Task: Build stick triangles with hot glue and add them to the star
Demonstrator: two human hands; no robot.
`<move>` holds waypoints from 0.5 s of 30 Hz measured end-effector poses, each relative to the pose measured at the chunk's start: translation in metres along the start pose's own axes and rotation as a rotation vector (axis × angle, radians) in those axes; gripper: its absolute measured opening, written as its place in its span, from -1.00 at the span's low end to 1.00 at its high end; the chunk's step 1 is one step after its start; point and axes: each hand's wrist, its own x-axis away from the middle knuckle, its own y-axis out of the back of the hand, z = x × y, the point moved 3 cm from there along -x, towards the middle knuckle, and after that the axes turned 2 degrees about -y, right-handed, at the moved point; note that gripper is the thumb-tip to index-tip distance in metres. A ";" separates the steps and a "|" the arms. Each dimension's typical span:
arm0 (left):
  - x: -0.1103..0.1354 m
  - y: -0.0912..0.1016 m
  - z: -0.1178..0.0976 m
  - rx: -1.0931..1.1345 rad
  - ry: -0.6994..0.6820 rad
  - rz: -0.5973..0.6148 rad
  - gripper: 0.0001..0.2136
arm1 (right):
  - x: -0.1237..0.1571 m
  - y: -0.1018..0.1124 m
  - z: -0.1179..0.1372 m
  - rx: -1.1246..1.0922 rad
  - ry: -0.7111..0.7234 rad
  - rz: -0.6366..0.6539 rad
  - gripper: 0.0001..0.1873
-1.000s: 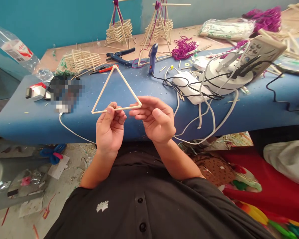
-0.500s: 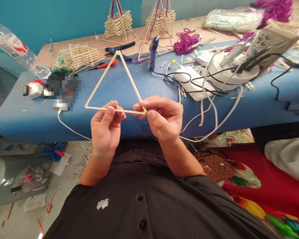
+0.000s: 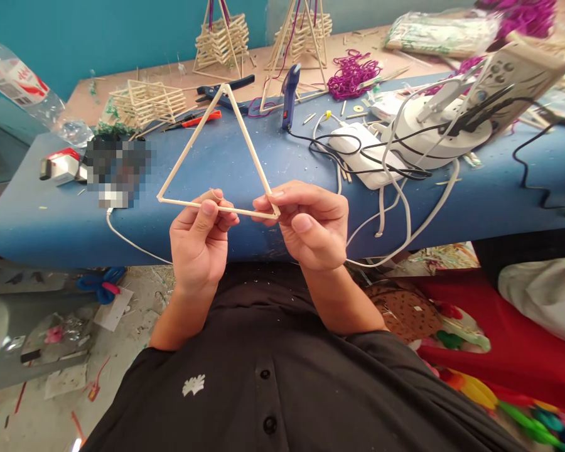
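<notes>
A triangle of three thin wooden sticks (image 3: pixel 250 139), joined at its corners, is held up over the front of the blue table (image 3: pixel 136 235). My left hand (image 3: pixel 201 242) pinches the bottom stick near its middle between thumb and fingers. At the lower right corner, my right hand (image 3: pixel 313 223) has its fingers against the sticks, with the thumb lifted off the joint. Beyond the triangle stands a blue glue gun (image 3: pixel 290 94). Orange-handled pliers (image 3: pixel 195 119) and dark cutters (image 3: pixel 230 86) lie behind the triangle's top.
Stacked stick structures (image 3: pixel 148 103) stand at the back, some with tall stick frames (image 3: pixel 221 44). Purple cord (image 3: pixel 353 74) lies in a heap. A power strip (image 3: pixel 367 154) with tangled cables is on the right. A plastic bottle (image 3: pixel 23 88) leans at the left.
My right thumb has lifted away from the triangle's lower right corner. The triangle's top has tipped slightly upward in view. My left hand keeps its pinch.
</notes>
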 end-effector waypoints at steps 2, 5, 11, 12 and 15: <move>0.000 0.000 0.000 -0.003 -0.001 -0.003 -0.68 | 0.000 -0.001 0.000 -0.003 0.024 0.008 -0.77; 0.001 0.000 -0.001 -0.004 -0.004 -0.003 -0.68 | 0.000 -0.002 0.000 0.022 0.048 -0.015 -0.79; -0.001 0.001 -0.001 -0.026 -0.023 -0.020 -0.66 | 0.001 -0.002 -0.002 0.027 0.033 -0.013 -0.81; -0.001 0.001 -0.001 -0.030 -0.033 -0.021 -0.66 | 0.001 -0.002 -0.002 0.014 0.039 -0.007 -0.80; -0.001 0.001 -0.001 -0.041 -0.052 -0.017 -0.67 | 0.000 -0.001 -0.004 0.003 0.063 -0.011 -0.77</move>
